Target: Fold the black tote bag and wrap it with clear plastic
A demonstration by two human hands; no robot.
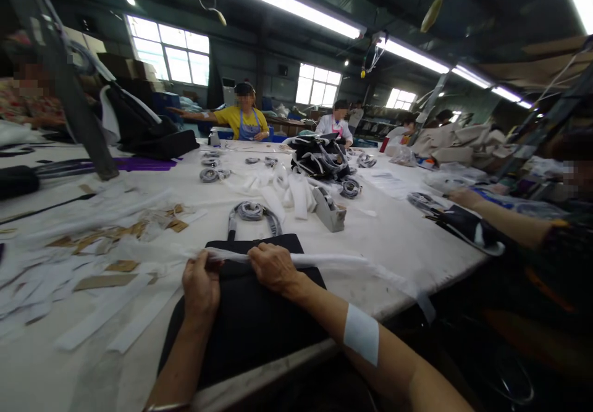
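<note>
A black bag (259, 319) lies flat on the white table at its front edge. Its handle, wrapped in clear plastic (251, 210), loops up from the far side. Across the bag's top runs a long white strip (328, 260), trailing to the right over the table edge. My left hand (202, 282) pinches the strip's left end at the bag's upper left corner. Closed over the strip near the top middle of the bag is my right hand (274, 267); its fingertips are partly hidden. A pale patch (361, 333) sits on my right forearm.
A grey tape dispenser (330, 209) stands beyond the bag. White strips and brown paper scraps (123, 265) litter the left. Black bags (319, 155) are piled farther back. A metal post (78, 78) rises at left; co-workers surround the table, one arm (504, 214) reaching in from the right.
</note>
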